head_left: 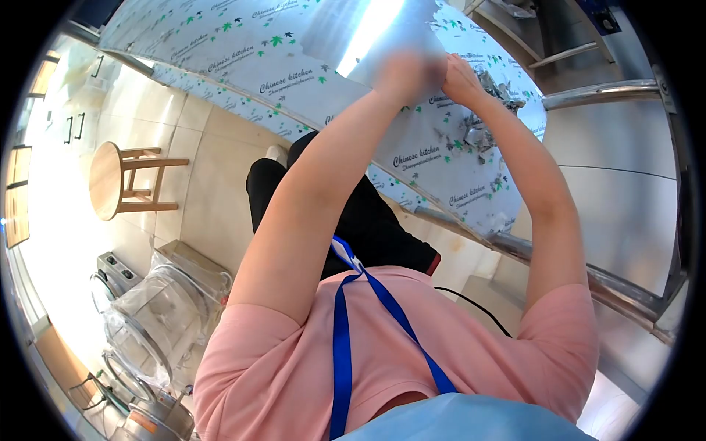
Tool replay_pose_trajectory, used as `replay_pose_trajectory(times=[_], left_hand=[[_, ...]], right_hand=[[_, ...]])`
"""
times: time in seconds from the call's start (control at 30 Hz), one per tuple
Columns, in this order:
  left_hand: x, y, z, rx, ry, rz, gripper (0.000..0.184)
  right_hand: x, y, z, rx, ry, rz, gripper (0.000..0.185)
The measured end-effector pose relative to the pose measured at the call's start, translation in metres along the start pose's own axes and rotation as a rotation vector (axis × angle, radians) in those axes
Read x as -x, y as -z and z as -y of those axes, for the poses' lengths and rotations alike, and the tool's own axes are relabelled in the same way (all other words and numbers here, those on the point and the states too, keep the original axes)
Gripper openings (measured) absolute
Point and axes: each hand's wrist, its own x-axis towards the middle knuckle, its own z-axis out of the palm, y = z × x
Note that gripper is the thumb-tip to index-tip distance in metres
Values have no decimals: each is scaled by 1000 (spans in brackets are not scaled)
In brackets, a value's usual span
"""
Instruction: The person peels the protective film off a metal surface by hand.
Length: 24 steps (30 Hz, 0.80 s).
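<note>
My left hand (406, 79) is over the tabletop at the lower edge of a shiny bare metal patch (346, 33). It is smeared, so its fingers do not show. Close beside it on the right is my right hand (462, 79), with its fingers curled and closed; whatever they may hold is hidden. Around the bare patch, a printed protective film (279, 81) with green leaves and lettering covers the table. Crumpled silvery scraps (482, 132) lie on the film below my right hand.
A round wooden stool (109, 180) stands on the tiled floor at left. Below it are a machine wrapped in clear plastic (158, 316) and a metal appliance (158, 422). Metal frame bars (603, 94) run along the right. A black cable (478, 305) is near my right side.
</note>
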Motion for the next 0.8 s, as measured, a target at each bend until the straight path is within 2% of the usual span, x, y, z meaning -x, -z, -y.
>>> replay_pose_trajectory(times=[0.1,0.2,0.3,0.43,0.5,0.6,0.7,0.8], left_hand=[[0,-4,2,19,-29,-13,16],[6,-2,4,50,-82,-30,14],[8,-2,4,108,-126,-57,11],[7,-6,12,168,-234,-74,8],[8,-6,13,152,-237,-88,9],[6,-4,11,196,-179,-63,10],[4,-2,11,241,-134,-16,11],[2,-4,14,255,-153,-27,12]], right_hand=[[-3,0,-4,111,65,98,4],[-1,9,6,78,-10,118,5],[6,14,11,92,64,34,7],[11,18,18,109,59,45,6],[13,21,18,79,57,74,7],[17,19,14,-108,-49,-23,13],[17,12,5,-34,-38,-11,18],[9,2,4,-61,-80,55,15]])
